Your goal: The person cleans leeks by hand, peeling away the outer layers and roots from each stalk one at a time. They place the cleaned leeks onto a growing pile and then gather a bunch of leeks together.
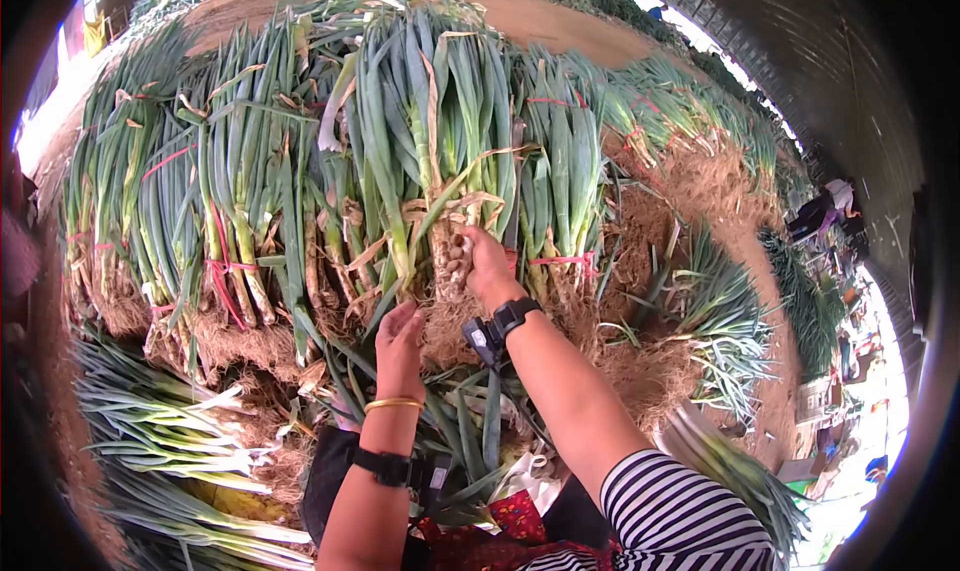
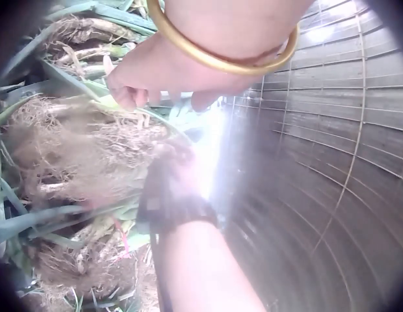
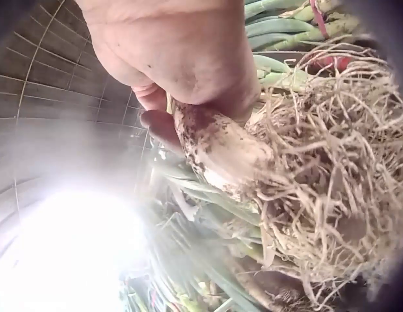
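My right hand [image 1: 485, 266] grips the white lower stalks of a bunch of long green onions [image 1: 440, 101], which stands upright in front of me. In the right wrist view, the fingers curl round a thick soil-flecked stalk [image 3: 221, 153], and a tangle of roots [image 3: 338, 175] hangs beside the hand. My left hand [image 1: 400, 346] is lower and to the left, its bent fingertips right at the foot of a stalk. In the left wrist view, those fingertips overlap a pale green strip of leaf [image 2: 110, 102]; I cannot tell whether they pinch it.
Tied bundles of green onions [image 1: 235, 151] lean in a row behind, some with pink ties [image 1: 560, 261]. More onions [image 1: 170, 411] lie at the left and a loose pile [image 1: 725, 316] at the right. A white plastic bag [image 1: 530, 486] is near my lap. Brown ground [image 1: 550, 21] shows beyond.
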Demonstrator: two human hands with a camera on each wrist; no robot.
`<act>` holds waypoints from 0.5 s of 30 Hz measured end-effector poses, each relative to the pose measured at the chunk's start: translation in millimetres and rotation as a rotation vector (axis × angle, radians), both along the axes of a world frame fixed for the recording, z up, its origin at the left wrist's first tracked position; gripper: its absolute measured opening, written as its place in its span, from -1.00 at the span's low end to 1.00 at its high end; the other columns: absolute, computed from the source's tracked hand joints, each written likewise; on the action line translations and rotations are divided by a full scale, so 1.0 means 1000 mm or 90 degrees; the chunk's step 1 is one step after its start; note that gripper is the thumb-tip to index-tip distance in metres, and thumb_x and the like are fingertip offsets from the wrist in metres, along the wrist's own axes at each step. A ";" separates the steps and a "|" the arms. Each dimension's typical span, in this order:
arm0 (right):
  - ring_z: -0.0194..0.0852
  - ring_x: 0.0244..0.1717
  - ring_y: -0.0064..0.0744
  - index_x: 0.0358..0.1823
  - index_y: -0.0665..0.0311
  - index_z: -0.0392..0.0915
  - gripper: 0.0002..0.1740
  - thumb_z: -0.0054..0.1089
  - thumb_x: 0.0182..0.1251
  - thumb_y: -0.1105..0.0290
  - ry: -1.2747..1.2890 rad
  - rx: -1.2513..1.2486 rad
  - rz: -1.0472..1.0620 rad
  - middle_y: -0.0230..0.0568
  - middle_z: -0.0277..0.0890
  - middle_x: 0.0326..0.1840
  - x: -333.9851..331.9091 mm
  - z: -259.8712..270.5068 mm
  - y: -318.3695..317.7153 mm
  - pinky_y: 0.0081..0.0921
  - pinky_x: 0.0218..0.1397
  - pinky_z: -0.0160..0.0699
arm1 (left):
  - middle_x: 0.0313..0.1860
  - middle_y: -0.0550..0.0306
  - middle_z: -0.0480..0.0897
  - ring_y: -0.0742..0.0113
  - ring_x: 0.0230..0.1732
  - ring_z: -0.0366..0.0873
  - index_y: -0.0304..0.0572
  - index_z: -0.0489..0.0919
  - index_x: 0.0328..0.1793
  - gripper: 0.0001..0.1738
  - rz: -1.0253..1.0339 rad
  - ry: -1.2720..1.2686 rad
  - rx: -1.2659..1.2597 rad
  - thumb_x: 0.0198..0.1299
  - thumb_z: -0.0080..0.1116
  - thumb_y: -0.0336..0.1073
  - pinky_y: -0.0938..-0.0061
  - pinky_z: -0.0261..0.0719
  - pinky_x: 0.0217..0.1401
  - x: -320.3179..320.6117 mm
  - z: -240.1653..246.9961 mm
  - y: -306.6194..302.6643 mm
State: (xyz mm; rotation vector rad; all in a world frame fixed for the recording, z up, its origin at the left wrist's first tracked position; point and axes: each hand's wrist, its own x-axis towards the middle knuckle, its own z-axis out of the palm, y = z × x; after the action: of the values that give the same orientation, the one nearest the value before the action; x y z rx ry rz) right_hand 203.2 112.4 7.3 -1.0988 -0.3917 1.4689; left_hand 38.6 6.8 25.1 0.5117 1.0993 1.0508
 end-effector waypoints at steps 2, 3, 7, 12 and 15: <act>0.28 -0.59 -0.53 -0.33 0.16 0.38 -0.93 0.00 0.28 0.35 0.086 0.026 -0.011 -0.39 0.33 -0.51 -0.006 0.012 -0.006 -0.50 -0.59 0.29 | 0.05 0.26 0.44 0.36 -0.01 0.30 -0.03 0.39 0.19 -0.53 0.011 -0.015 -0.073 0.19 0.12 -0.07 0.32 0.23 0.09 0.015 -0.015 0.001; 0.24 -0.59 -0.54 -0.29 0.14 0.38 -0.94 -0.01 0.31 0.36 0.085 0.022 -0.015 -0.41 0.31 -0.50 -0.008 0.019 -0.010 -0.54 -0.59 0.25 | 0.07 0.25 0.44 0.34 0.02 0.30 -0.03 0.38 0.22 -0.49 -0.018 -0.046 -0.113 0.19 0.10 -0.01 0.30 0.23 0.09 0.023 -0.024 0.003; 0.22 -0.58 -0.57 -0.18 0.13 0.37 -0.90 -0.03 0.35 0.32 0.062 0.041 -0.002 -0.44 0.26 -0.46 -0.009 0.029 -0.027 -0.56 -0.59 0.26 | 0.15 0.19 0.42 0.21 0.07 0.36 0.01 0.33 0.30 -0.35 -0.060 -0.115 -0.227 0.18 0.02 0.18 0.20 0.21 0.15 0.041 -0.015 0.008; 0.25 -0.57 -0.59 -0.12 0.22 0.32 -0.84 -0.01 0.36 0.34 -0.102 0.049 -0.018 -0.40 0.26 -0.42 -0.014 0.040 -0.049 -0.56 -0.61 0.33 | -0.03 0.20 0.55 0.34 0.00 0.43 -0.12 0.44 0.16 -0.45 -0.106 -0.122 -0.099 0.16 0.08 0.05 0.25 0.33 0.02 0.046 -0.030 0.014; 0.27 -0.59 -0.59 -0.13 0.27 0.30 -0.82 0.00 0.36 0.34 -0.340 0.111 -0.065 -0.38 0.28 -0.45 -0.010 -0.009 -0.034 -0.56 -0.65 0.32 | -0.32 0.20 0.54 0.48 -0.33 0.39 -0.30 0.59 -0.11 -0.66 -0.090 0.020 -0.028 0.16 0.10 -0.16 0.54 0.30 -0.26 0.052 -0.057 0.018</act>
State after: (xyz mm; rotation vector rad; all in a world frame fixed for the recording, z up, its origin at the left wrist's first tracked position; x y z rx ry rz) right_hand 192.7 78.7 -1.9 -1.3413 -0.8076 1.0149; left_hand 90.5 24.3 -32.2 0.5647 1.0944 0.8960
